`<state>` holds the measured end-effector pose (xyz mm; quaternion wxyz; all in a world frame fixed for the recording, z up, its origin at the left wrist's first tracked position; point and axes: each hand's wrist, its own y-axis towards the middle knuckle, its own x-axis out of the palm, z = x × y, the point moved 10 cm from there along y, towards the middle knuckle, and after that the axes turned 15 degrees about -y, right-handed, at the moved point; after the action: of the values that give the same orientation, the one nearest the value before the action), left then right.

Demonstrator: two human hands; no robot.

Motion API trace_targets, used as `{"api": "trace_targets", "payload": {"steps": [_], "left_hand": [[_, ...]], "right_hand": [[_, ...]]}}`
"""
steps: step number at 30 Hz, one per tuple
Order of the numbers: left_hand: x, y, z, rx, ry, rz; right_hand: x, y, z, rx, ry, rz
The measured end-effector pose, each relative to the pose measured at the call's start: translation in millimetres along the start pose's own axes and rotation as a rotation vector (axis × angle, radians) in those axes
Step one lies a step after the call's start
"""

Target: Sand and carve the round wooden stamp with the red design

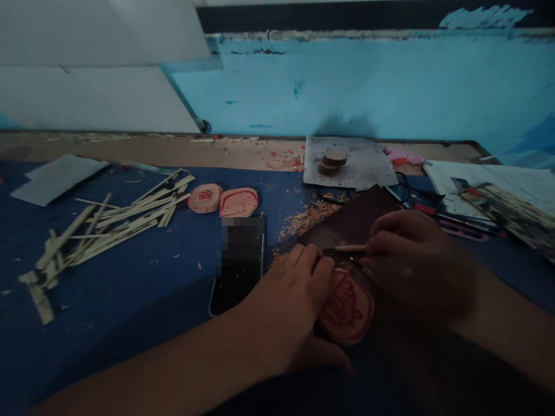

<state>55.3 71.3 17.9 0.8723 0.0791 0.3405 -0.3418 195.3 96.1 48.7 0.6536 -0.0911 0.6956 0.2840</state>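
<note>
My left hand (pixel 299 294) grips the left side of a round wood slice (pixel 347 309), its fingers curled at the upper edge and its thumb stretched out below. Red lines and a red border mark the slice's pale face. Pinched in my right hand (pixel 416 266) is a slim carving tool (pixel 350 248) with a pale handle. Its thin dark tip points left, just above the slice, close to my left fingers; whether it touches anything I cannot tell. Under the slice's upper side lies a dark brown board (pixel 347 222).
A phone (pixel 240 260) lies left of my left hand. Beyond it sit two red-marked wood slices (pixel 204 198). Wood sticks (pixel 117 222) spread at left, shavings (pixel 314 215) behind the hands. Two stacked slices (pixel 333 160) rest on white paper (pixel 373 164); pens (pixel 462 225) lie right.
</note>
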Motion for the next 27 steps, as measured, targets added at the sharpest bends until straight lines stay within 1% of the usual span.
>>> {"api": "trace_targets", "payload": {"steps": [3, 5, 7, 9, 11, 12, 13, 15, 16, 17, 20, 23, 27], "left_hand": [[5.4, -2.5, -1.0, -0.018, -0.021, -0.031], [2.5, -2.9, 1.1, -0.002, -0.092, -0.010], [-6.2, -3.2, 7.1, 0.052, -0.189, 0.052], [-18.9, -4.4, 15.2, 0.135, -0.262, 0.138], [-30.9, -6.6, 21.9, 0.208, -0.252, 0.217], [-33.3, -7.1, 23.7, 0.226, -0.209, 0.225], [-32.4, -6.7, 23.8, 0.224, -0.152, 0.204], [-23.4, -4.8, 19.2, 0.183, -0.058, 0.096], [-19.6, -4.4, 16.8, 0.167, -0.037, 0.051], [-18.4, -4.3, 15.4, 0.161, -0.037, 0.035], [-24.9, -3.3, 14.5, 0.176, -0.130, 0.092], [-30.4, 1.5, 6.6, 0.117, -0.239, 0.134], [-46.9, 3.8, -2.5, 0.052, -0.314, 0.273]], "right_hand": [[7.7, -3.5, -9.3, -0.086, -0.058, -0.117], [17.7, -6.3, -11.2, -0.129, -0.054, -0.189], [26.7, -8.5, -12.4, -0.164, -0.025, -0.234], [32.1, -8.8, -10.7, -0.148, 0.000, -0.254], [34.1, -8.0, -7.9, -0.096, 0.020, -0.262], [35.0, -7.9, -7.8, -0.079, 0.030, -0.274], [35.5, -7.8, -8.1, -0.068, 0.035, -0.285], [35.8, -7.9, -11.5, -0.084, 0.043, -0.304], [35.1, -8.1, -13.4, -0.099, 0.050, -0.307], [34.5, -8.5, -15.2, -0.115, 0.056, -0.310], [32.7, -10.0, -18.1, -0.135, 0.056, -0.323], [31.5, -10.1, -16.2, -0.091, 0.048, -0.347], [32.5, -9.7, -14.2, -0.035, 0.090, -0.403]]}}
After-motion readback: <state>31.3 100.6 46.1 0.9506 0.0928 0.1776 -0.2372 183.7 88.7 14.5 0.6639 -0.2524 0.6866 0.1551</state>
